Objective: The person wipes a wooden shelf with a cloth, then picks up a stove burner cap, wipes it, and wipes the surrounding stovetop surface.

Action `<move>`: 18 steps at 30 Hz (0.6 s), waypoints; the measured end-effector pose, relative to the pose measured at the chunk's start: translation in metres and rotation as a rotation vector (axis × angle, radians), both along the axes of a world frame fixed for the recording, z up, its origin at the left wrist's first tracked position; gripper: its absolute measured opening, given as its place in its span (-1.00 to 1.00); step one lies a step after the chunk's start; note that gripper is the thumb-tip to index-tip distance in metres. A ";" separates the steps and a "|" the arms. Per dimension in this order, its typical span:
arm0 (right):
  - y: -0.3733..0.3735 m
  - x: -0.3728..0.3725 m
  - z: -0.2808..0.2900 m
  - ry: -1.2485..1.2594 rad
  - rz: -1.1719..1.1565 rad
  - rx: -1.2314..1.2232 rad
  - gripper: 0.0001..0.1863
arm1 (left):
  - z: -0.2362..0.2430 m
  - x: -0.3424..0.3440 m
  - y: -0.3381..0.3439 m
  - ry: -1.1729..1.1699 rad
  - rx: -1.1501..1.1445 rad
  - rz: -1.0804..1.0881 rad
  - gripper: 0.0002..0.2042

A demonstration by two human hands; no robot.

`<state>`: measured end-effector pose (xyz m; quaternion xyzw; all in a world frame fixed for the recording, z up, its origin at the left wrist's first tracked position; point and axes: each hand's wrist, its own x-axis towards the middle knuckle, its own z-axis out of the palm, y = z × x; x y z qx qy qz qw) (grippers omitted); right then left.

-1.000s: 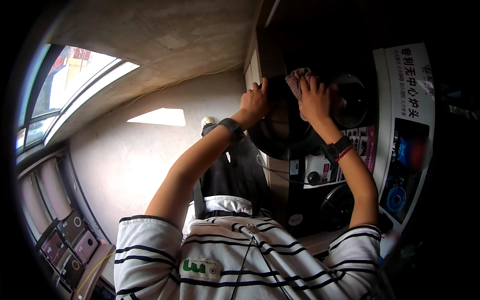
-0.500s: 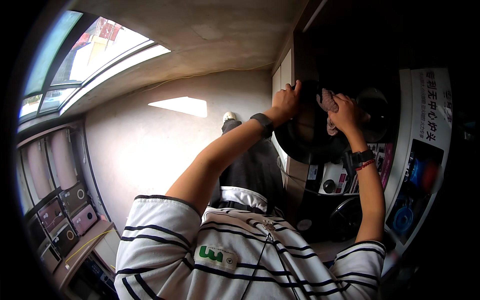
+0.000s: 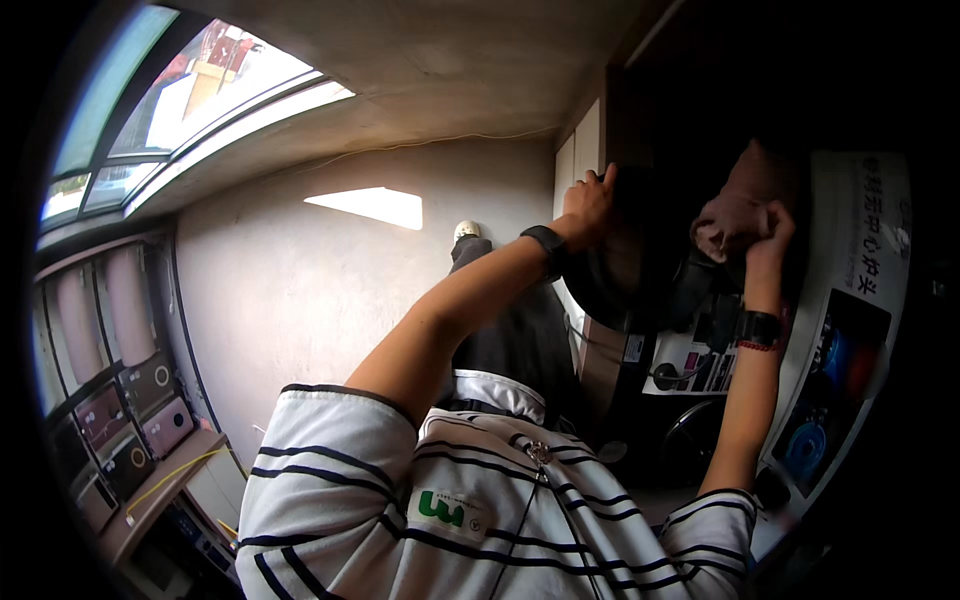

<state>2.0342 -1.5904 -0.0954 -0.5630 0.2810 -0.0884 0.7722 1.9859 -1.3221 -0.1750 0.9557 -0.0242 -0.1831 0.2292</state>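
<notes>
A crumpled dusty-pink fabric cloth (image 3: 732,212) is extending leftward from the right hand (image 3: 771,236) gripping it, with the left hand (image 3: 590,204), its grip unclear, and flat pale-grey floor (image 3: 290,270) lying left of the cloth.

Dk-striped wht tee (image 3: 400,555), grn-marked patch (image 3: 447,508); blk wristbands (image 3: 545,250); red bracelet (image 3: 757,346); dk trousers (image 3: 505,335).

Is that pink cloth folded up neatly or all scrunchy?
Scrunchy: the pink cloth in the right hand has uneven folds and a crumpled lower end.
</notes>
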 end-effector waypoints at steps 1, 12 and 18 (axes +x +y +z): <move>-0.012 0.005 0.015 -0.057 0.008 0.011 -0.91 | 0.009 0.001 0.000 0.039 -0.028 -0.015 -0.09; 0.037 -0.027 0.057 -0.082 1.367 -1.694 -0.36 | 0.019 0.005 0.003 0.048 -0.067 0.009 -0.12; 0.052 -0.040 0.035 -0.121 1.536 -1.900 -0.65 | 0.022 0.000 0.000 0.023 -0.060 0.089 -0.15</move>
